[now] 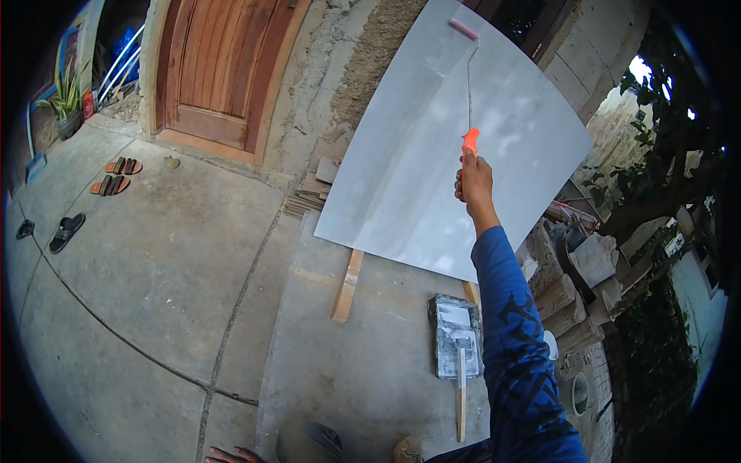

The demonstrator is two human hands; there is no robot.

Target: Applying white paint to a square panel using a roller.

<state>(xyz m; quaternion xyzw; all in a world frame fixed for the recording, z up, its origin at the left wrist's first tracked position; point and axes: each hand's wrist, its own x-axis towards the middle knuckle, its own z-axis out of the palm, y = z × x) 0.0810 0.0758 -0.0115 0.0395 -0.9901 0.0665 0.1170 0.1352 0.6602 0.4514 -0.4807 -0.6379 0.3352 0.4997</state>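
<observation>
My right hand (pixel 475 182) grips the orange handle (pixel 470 140) of a paint roller, arm stretched forward. Its pink roller head (pixel 463 30) lies against the upper part of a large pale board (pixel 432 177), which leans on the wall over wooden battens (pixel 345 293). My left hand (pixel 231 454) shows at the bottom edge, fingers stretched out and apart, holding nothing I can see. Beside my right forearm, a paint-smeared tray (pixel 446 363) lies on the ground with a wooden stick (pixel 461 401) in it.
A wooden door (pixel 208 77) stands at upper left. Sandals (pixel 108 185) and a potted plant (pixel 67 116) are on the concrete paving (pixel 154 285). Scrap boards (pixel 307 197) lie beside the board. At right are stacked sacks (pixel 559 301), a bucket (pixel 577 393) and a tree (pixel 641 216).
</observation>
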